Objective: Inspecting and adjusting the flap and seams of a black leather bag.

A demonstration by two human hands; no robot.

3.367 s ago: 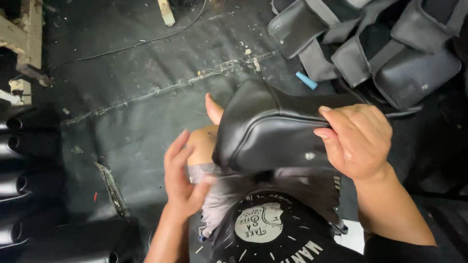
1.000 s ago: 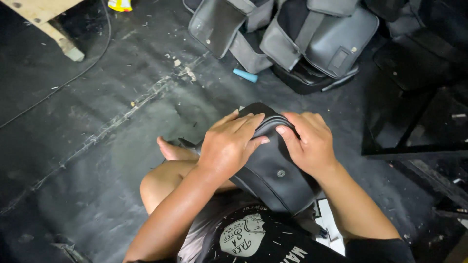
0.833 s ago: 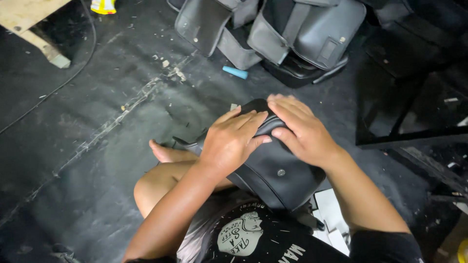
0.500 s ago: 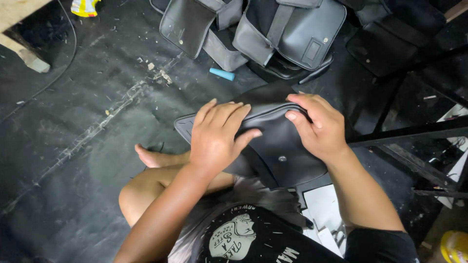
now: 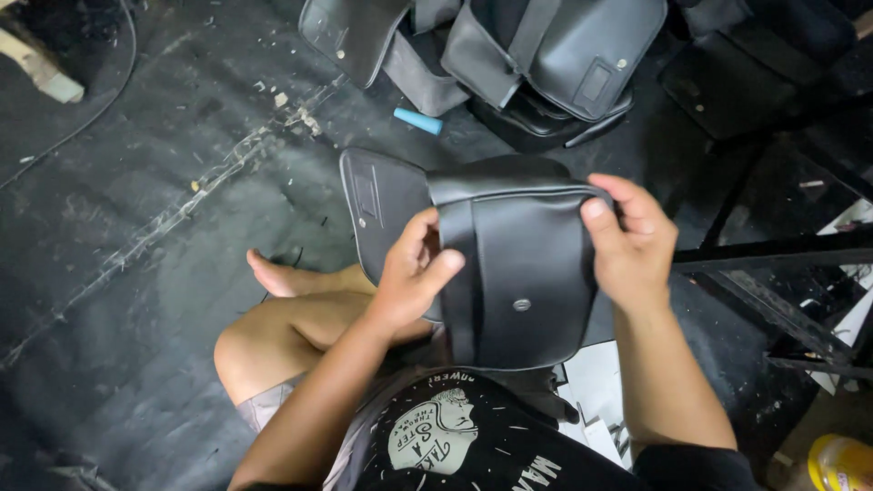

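A black leather bag [image 5: 518, 264] with a metal snap stud on its front is held up over my lap, its flap [image 5: 382, 205] swung open to the left. My left hand [image 5: 414, 277] grips the bag's left edge, thumb on the front. My right hand [image 5: 632, 241] grips the upper right corner, thumb over the rim. My bent knee and bare foot [image 5: 277, 277] lie on the dark floor below the bag.
A pile of finished black and grey leather bags [image 5: 536, 55] lies at the top. A small light-blue cylinder [image 5: 418, 121] rests near it. A black metal frame [image 5: 773, 255] stands at right. White paper pieces [image 5: 596, 391] lie by my hip. Scraps litter the dark floor mat [image 5: 136, 227].
The bag has been raised and turned upright, and its flap has swung open to the left. Both hands moved from pressing the top seam to gripping its sides.
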